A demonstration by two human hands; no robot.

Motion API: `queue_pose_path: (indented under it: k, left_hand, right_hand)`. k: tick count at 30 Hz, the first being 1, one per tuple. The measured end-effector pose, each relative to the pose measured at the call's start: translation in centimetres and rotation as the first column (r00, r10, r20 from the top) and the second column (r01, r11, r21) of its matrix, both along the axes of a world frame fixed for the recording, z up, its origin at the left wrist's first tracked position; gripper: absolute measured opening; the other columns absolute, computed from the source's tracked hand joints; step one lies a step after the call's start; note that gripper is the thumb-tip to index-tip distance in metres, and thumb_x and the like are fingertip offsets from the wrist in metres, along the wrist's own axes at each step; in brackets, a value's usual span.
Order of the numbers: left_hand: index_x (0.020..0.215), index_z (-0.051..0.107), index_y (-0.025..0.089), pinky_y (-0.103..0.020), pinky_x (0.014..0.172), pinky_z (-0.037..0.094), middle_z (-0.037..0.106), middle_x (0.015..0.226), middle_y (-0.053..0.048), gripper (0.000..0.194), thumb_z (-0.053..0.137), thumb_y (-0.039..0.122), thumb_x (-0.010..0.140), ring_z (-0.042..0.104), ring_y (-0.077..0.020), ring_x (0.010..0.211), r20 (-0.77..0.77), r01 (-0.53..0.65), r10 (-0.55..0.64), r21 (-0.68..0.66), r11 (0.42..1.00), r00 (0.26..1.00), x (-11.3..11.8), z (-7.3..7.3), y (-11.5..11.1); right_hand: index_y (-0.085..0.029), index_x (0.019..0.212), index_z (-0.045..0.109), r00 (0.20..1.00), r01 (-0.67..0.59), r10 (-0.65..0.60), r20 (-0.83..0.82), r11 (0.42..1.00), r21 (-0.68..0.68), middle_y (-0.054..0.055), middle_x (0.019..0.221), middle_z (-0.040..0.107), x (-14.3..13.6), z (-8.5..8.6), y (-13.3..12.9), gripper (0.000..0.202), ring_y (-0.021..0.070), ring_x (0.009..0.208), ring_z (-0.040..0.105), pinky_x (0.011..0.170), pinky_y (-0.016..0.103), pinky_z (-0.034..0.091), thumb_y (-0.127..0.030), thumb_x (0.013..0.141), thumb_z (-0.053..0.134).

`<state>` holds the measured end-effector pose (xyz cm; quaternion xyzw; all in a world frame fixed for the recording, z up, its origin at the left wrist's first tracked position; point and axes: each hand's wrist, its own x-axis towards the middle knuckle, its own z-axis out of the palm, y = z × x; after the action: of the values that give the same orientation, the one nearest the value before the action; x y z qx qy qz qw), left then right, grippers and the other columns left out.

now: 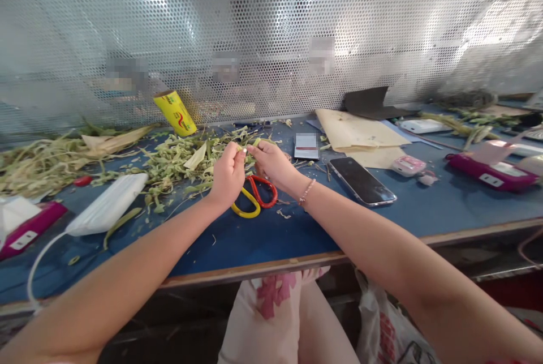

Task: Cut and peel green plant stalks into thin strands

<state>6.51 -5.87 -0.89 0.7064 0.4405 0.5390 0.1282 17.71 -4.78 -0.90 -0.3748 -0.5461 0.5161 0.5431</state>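
My left hand [228,177] and my right hand [274,165] meet fingertip to fingertip above the table, both closed in a pinch. Between them is a small pale green plant piece [257,142], mostly hidden by the fingers. Just below lies a pair of scissors, one handle loop yellow and the other red [263,204]; its blades are hidden under my hands and the plant bits. A loose heap of small green plant trimmings [169,160] spreads left of my left hand. Longer dry stalks and husks [38,163] lie farther left.
To the right are a black phone [362,181], a small card-like box [306,146], brown paper [358,129] and a magenta packet [492,171]. A yellow tube [176,114] leans at the back. White masks [108,205] lie left. A perforated metal screen [271,24] closes the far side.
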Motion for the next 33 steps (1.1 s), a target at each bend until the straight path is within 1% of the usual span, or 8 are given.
queue_pose_path:
  k: [6,10,13,17,20,24,27,33]
  left_hand:
    - [0.061,0.033,0.021,-0.023,0.047,0.022,0.029,0.049,0.006,0.029,0.047,0.033,0.082,0.031,-0.0092,0.046,0.106,-0.071,0.078,-0.065,0.995,0.991,-1.5,0.3,1.8]
    - [0.057,0.033,0.02,-0.024,0.046,0.022,0.027,0.049,0.005,0.032,0.051,0.034,0.08,0.029,-0.0094,0.046,0.099,-0.004,0.01,-0.067,0.998,0.995,-1.8,0.4,1.8]
    - [0.056,0.034,0.02,-0.024,0.045,0.022,0.028,0.049,0.005,0.033,0.055,0.034,0.077,0.029,-0.0095,0.046,0.134,0.065,-0.054,-0.085,0.994,0.99,-1.6,0.4,1.6]
    - [0.056,0.034,0.02,-0.023,0.045,0.025,0.028,0.048,0.006,0.034,0.058,0.036,0.075,0.03,-0.009,0.044,0.304,0.169,-0.113,-0.164,0.972,0.946,-1.5,0.2,1.9]
    - [0.059,0.034,0.021,-0.022,0.043,0.025,0.026,0.046,0.007,0.033,0.057,0.038,0.076,0.029,-0.0082,0.04,0.382,0.227,-0.131,-0.219,0.949,0.915,-1.5,-0.2,2.3]
    - [0.06,0.033,0.021,-0.021,0.038,0.022,0.025,0.042,0.008,0.033,0.054,0.04,0.077,0.025,-0.0069,0.035,0.446,0.269,-0.146,-0.226,0.936,0.883,-1.2,-0.5,2.4]
    - [0.059,0.032,0.021,-0.02,0.036,0.024,0.025,0.041,0.009,0.034,0.055,0.038,0.077,0.025,-0.006,0.033,0.497,0.292,-0.138,-0.245,0.925,0.857,-0.8,-0.2,2.1]
    - [0.058,0.033,0.021,-0.02,0.036,0.031,0.027,0.038,0.009,0.03,0.053,0.032,0.078,0.031,-0.0068,0.031,0.555,0.327,-0.093,-0.339,0.882,0.827,0.0,1.3,1.0]
  right_hand:
    - [-0.02,0.065,0.038,0.939,-0.147,0.077,0.335,0.971,0.189,-0.012,0.036,0.033,0.6,-0.4,-0.1,0.023,0.0045,0.032,0.032,0.037,0.018,0.025,-0.029,0.084,0.048]
    - [-0.019,0.063,0.038,0.894,-0.193,0.064,0.444,0.948,0.253,-0.009,0.042,0.04,0.6,-0.5,-0.6,0.024,0.0049,0.038,0.039,0.042,0.018,0.031,-0.029,0.083,0.047]
    - [-0.019,0.059,0.037,0.895,-0.211,0.066,0.44,0.934,0.288,-0.006,0.049,0.047,0.6,-0.4,-0.7,0.026,0.0055,0.045,0.045,0.047,0.019,0.036,-0.027,0.083,0.046]
    - [-0.018,0.058,0.04,0.909,-0.199,0.035,0.416,0.912,0.358,-0.005,0.056,0.048,0.7,-0.4,-0.4,0.025,0.0062,0.053,0.046,0.054,0.02,0.038,-0.023,0.082,0.045]
    - [-0.018,0.059,0.04,0.917,-0.223,0.067,0.394,0.903,0.367,-0.004,0.059,0.047,0.8,-0.6,-0.1,0.025,0.0068,0.056,0.046,0.054,0.02,0.039,-0.023,0.082,0.044]
    - [-0.018,0.06,0.042,0.935,-0.241,0.119,0.335,0.905,0.351,-0.003,0.062,0.047,0.8,-0.8,0.1,0.023,0.0076,0.058,0.047,0.054,0.02,0.042,-0.024,0.082,0.044]
    - [-0.018,0.06,0.043,0.944,-0.256,0.16,0.288,0.906,0.336,-0.003,0.062,0.048,0.8,-0.8,0.2,0.022,0.0079,0.059,0.048,0.056,0.021,0.045,-0.024,0.081,0.045]
    - [-0.017,0.062,0.048,0.939,-0.306,0.222,0.261,0.888,0.344,-0.002,0.066,0.051,1.0,-0.8,0.3,0.02,0.0092,0.067,0.053,0.063,0.023,0.047,-0.025,0.08,0.046]
